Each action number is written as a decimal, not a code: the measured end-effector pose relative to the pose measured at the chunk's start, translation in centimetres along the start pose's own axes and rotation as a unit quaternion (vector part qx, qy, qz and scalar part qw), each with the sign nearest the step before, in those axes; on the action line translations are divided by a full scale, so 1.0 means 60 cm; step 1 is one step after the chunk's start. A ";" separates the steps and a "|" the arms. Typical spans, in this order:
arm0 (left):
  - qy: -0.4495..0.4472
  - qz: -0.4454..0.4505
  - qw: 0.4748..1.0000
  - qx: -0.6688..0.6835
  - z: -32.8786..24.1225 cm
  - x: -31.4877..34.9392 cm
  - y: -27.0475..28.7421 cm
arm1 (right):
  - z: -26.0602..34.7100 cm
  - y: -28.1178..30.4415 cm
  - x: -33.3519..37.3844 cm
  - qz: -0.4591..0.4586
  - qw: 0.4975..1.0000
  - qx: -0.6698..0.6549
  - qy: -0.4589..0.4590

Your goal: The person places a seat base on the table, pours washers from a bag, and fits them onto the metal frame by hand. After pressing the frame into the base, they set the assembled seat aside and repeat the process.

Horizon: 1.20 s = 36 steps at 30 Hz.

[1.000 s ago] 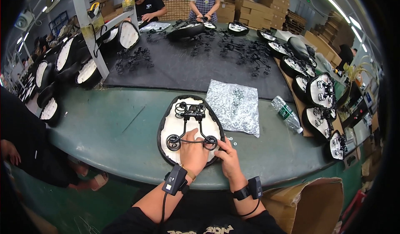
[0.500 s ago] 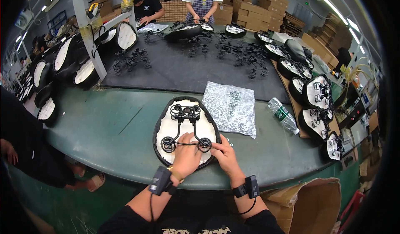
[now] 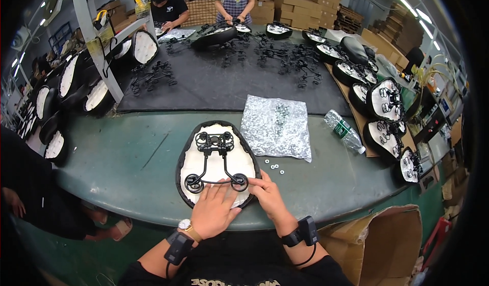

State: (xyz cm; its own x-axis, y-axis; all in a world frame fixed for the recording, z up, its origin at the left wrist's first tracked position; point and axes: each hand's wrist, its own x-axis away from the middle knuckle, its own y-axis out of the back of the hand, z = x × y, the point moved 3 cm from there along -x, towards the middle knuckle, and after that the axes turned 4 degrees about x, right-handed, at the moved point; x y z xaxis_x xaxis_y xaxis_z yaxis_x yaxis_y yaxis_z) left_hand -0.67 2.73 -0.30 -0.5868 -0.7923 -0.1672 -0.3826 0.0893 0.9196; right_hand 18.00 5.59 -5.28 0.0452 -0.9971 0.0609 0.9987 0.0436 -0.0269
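A wide bicycle saddle (image 3: 216, 164) lies upside down in front of me, its pale underside ringed by a black rim. On it sits a black wire spring frame (image 3: 224, 171), with coils at the near end and a clamp part toward the far end. My left hand (image 3: 214, 212) rests flat over the near end of the saddle, fingers spread, fingertips by the frame's cross wire. With my right hand (image 3: 267, 197) I grip the right near edge, a fingertip or thumb at the right coil and the other fingers against the rim. Several small nuts (image 3: 273, 167) lie right of the saddle.
Beyond the saddle lie a silvery plastic bag (image 3: 275, 128) and a plastic bottle (image 3: 345, 133). Loose spring frames (image 3: 290, 59) are spread on the black mat (image 3: 204, 82). Saddles line both sides. A metal post (image 3: 97, 41) rises at left. Two people work across the table.
My left hand has drawn back slightly and flattened out with fingers spread. The view has shifted a little, and the nuts show more fully. My right hand stays at the right coil.
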 end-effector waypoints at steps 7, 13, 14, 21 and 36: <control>0.042 -0.047 0.997 -0.035 -0.023 -0.008 -0.017 | 0.022 -0.001 0.009 -0.004 0.999 -0.025 -0.047; 0.055 -0.053 0.995 -0.056 -0.025 -0.008 -0.021 | 0.025 0.007 0.006 0.044 0.995 -0.051 -0.073; 0.062 -0.062 0.995 -0.055 -0.024 -0.007 -0.022 | 0.029 0.005 0.006 0.049 0.994 -0.050 -0.086; 0.087 -0.067 0.993 -0.042 -0.026 -0.016 -0.019 | 0.024 0.001 0.000 0.058 0.993 -0.019 -0.098; 0.065 -0.069 0.995 -0.043 -0.023 -0.020 -0.025 | 0.021 0.031 -0.019 0.096 0.984 0.150 0.013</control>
State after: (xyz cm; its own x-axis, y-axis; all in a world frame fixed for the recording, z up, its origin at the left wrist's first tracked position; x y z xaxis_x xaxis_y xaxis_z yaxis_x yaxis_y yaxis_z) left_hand 1.58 2.73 -0.99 -0.4342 -0.8650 -0.2514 -0.3868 -0.0731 0.9193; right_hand 19.84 6.87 -4.15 0.2368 -0.9699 0.0572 0.9345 0.2435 0.2598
